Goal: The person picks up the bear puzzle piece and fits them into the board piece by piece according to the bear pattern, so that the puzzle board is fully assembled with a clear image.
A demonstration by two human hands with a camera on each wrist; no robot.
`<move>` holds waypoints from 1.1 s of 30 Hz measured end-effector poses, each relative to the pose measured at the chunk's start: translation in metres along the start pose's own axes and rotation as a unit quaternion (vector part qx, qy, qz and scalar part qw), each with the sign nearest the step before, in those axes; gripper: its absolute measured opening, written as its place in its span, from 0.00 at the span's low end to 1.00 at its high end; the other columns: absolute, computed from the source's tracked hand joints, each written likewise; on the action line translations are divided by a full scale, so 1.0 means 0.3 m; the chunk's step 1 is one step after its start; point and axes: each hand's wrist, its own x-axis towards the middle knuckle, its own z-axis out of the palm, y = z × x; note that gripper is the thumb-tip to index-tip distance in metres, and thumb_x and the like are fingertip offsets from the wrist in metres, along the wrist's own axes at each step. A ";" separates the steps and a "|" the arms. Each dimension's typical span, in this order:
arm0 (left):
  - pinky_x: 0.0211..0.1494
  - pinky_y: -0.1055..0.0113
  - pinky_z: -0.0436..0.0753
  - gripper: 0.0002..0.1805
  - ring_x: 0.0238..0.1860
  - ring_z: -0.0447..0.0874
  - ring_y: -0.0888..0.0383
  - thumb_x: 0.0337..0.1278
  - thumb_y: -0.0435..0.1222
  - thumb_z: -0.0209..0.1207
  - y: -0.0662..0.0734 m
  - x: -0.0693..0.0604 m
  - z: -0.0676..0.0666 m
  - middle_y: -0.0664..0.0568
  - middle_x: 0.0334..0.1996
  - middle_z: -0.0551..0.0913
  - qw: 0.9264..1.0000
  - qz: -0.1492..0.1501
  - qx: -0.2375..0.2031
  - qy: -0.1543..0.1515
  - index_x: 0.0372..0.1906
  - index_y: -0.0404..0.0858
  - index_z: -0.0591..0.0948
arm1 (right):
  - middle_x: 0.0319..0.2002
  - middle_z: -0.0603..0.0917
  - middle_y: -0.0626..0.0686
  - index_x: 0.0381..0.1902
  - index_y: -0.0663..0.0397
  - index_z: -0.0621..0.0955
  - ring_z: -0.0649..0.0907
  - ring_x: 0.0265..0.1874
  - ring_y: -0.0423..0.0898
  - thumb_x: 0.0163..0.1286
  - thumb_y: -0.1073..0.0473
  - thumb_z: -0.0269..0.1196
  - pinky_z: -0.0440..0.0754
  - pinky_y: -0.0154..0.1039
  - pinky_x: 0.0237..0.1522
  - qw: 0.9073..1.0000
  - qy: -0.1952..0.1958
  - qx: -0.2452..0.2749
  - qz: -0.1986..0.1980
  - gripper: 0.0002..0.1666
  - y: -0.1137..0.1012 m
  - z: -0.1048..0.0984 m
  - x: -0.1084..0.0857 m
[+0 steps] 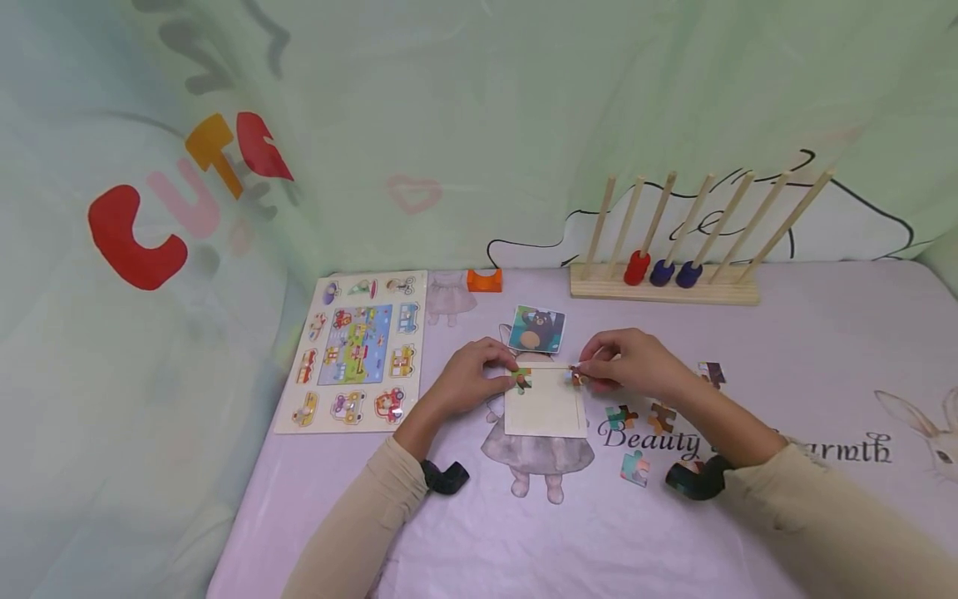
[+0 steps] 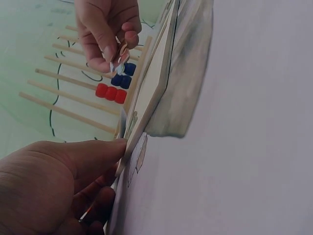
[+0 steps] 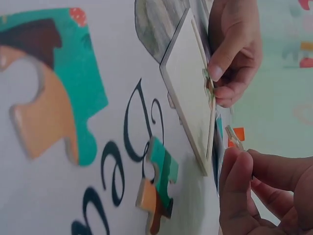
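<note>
The left hand (image 1: 473, 376) grips the upper left corner of a pale square puzzle tray (image 1: 545, 412), its thumb on the edge beside a green and brown piece (image 1: 522, 380) lying in that corner. Above the tray's upper right corner, the right hand (image 1: 629, 363) pinches a small puzzle piece (image 1: 575, 376) between thumb and fingers. In the right wrist view that piece (image 3: 234, 137) shows edge-on at the fingertips, apart from the tray (image 3: 186, 88). A bear picture card (image 1: 536, 329) lies just behind the tray.
Loose puzzle pieces (image 1: 635, 468) lie right of the tray, some near the right forearm. A vehicle peg board (image 1: 355, 349) is at the left, an orange block (image 1: 485, 281) behind, and a wooden rack (image 1: 664, 287) with upright rods and beads at the back right.
</note>
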 end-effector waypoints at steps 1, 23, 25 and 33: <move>0.67 0.55 0.74 0.09 0.59 0.79 0.53 0.59 0.36 0.69 -0.001 0.001 0.001 0.52 0.53 0.84 1.000 0.001 0.001 0.001 0.44 0.42 0.87 | 0.34 0.82 0.53 0.45 0.51 0.85 0.79 0.34 0.48 0.71 0.54 0.66 0.75 0.40 0.35 1.000 0.001 0.000 0.001 0.10 -0.005 0.004 0.001; 0.68 0.56 0.73 0.09 0.61 0.79 0.53 0.60 0.37 0.69 0.000 0.001 -0.001 0.53 0.54 0.84 1.000 -0.001 0.010 -0.004 0.45 0.43 0.87 | 0.34 0.86 0.55 0.47 0.60 0.83 0.85 0.31 0.46 0.71 0.61 0.65 0.83 0.38 0.39 0.997 -0.012 0.070 0.016 0.10 -0.042 0.076 0.050; 0.68 0.55 0.73 0.09 0.61 0.79 0.53 0.60 0.36 0.69 0.002 0.001 -0.001 0.53 0.54 0.84 1.000 -0.001 0.007 -0.004 0.45 0.42 0.87 | 0.33 0.86 0.55 0.47 0.61 0.83 0.85 0.30 0.46 0.71 0.61 0.65 0.83 0.38 0.38 0.997 -0.013 0.079 0.016 0.10 -0.044 0.079 0.051; 0.68 0.54 0.73 0.08 0.60 0.79 0.52 0.60 0.36 0.69 0.003 0.001 -0.001 0.51 0.53 0.84 1.000 0.003 -0.001 -0.002 0.44 0.42 0.87 | 0.32 0.88 0.54 0.46 0.61 0.82 0.87 0.29 0.46 0.71 0.61 0.65 0.83 0.38 0.38 0.995 -0.016 0.091 0.022 0.10 -0.054 0.095 0.058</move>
